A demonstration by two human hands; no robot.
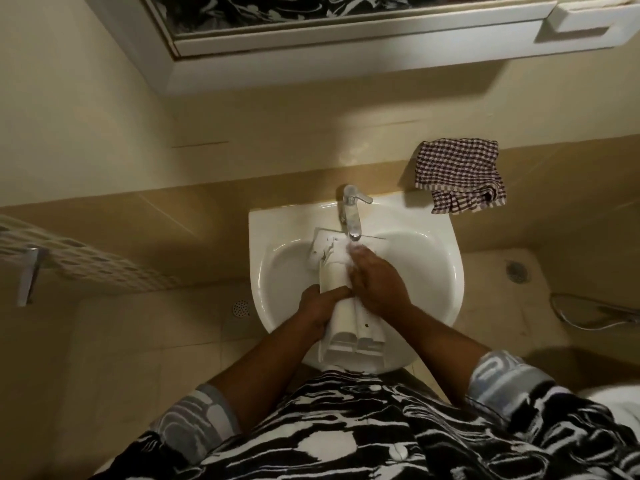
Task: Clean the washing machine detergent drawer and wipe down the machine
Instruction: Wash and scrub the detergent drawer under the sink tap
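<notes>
Rinsing seems to be the step in hand, but where is the drawer [343,318] held?

It is held lengthwise over the sink [445,268], with its far end under the running tap [351,216] and its near end jutting past the near rim. The left hand [320,306] is clamped on its left side, thumb laid across the top. The right hand [379,285] is laid on the far half, where the water [353,242] lands. Whether its fingers are curled round an edge or pressed flat cannot be told, since that spot is blurred.

What could go wrong from here?

A slip is judged the likeliest. The plastic is wet and smooth, and only one firm grip can be seen. If that grip were loosened, the drawer could be dropped into the sink or, since it overhangs at the near end, tipped onto the floor [138,341]. Thin plastic parts could be cracked by such a knock.

Anything else?

Water could be thrown over the rim onto the shirt [346,427] if the drawer were tilted toward the near side. Residue could also be left inside the drawer, since its inside cannot be inspected from here. A checked cloth [459,176] is lying on the ledge [277,181] to the far right of the tap, untouched, so the wipe-down of the machine is judged not yet begun.
</notes>
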